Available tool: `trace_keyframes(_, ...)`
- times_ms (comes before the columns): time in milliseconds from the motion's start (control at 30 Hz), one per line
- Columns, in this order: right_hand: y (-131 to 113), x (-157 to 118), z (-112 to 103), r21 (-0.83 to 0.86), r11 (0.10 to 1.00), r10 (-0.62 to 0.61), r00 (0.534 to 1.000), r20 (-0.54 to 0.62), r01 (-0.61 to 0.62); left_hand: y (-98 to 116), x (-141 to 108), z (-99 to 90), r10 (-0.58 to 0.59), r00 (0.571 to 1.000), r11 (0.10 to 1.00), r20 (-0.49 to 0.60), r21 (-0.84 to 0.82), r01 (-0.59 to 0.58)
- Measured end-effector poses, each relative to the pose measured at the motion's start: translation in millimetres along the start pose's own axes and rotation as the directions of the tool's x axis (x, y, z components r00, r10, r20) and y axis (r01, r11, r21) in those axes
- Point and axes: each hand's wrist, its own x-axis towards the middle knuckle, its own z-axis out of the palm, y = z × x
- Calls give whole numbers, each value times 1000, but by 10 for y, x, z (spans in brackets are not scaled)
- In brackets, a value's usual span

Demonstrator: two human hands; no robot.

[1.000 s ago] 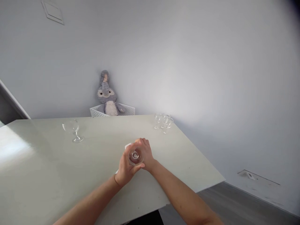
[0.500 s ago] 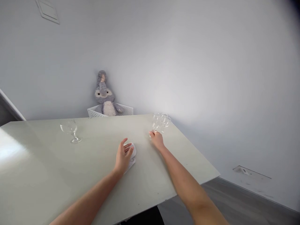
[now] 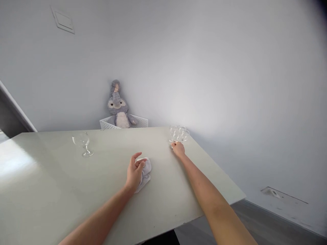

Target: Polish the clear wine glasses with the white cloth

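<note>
A white cloth lay on a pale grey-green tabletop; a plush toy showed grey fur, a cream belly and a pink ear lining; a white basket bore a perforated pattern; stemmed glasses were colourless.

"Where does your camera sit?"

"On your head, facing forward and down."

"How close is it?"

"Close: your left hand shows at seven o'clock, your right hand at five. The table fills the lower frame, and the wall rises beyond it at twelve."
</note>
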Motion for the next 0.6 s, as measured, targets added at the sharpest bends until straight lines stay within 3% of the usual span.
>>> trace_keyframes(67, 17, -19, -37, 11, 1000, 3, 1000, 1, -3, -3, 4, 19, 34, 999, 999, -18, -19, -35)
trace_keyframes(167, 66, -129, -113, 43, 999, 9, 1000, -14, -8, 29, 36, 35, 178, 972, 980, -151, -59, -189)
trace_keyframes(300, -5, -453, -156, 102, 994, -41, 999, 3, 41, 122, 203, -109, 304, 852, 940, -427, -12, -341)
trace_keyframes(400, -281, -827, -105, 200, 961, -217, 968, 128, 189, 167, 415, -387, 148, 744, 954, -652, -104, -281)
trace_keyframes(433, -399, -962, -77, 266, 931, -307, 931, 197, 251, 177, 491, -504, 30, 710, 954, -704, -191, -229)
trace_keyframes(467, -519, -1094, -45, 372, 874, -429, 858, 283, 313, 188, 567, -629, -110, 681, 935, -724, -307, -175)
trace_keyframes(500, -631, -1214, -11, 459, 814, -536, 767, 353, 358, 204, 641, -758, -178, 671, 920, -720, -365, -146)
trace_keyframes(567, -807, -1402, 67, 532, 732, -670, 592, 448, 426, 258, 782, -1013, -257, 675, 888, -691, -445, -117)
trace_keyframes(600, -864, -1462, 112, 511, 724, -687, 547, 478, 463, 295, 847, -1133, -285, 688, 870, -667, -481, -107)
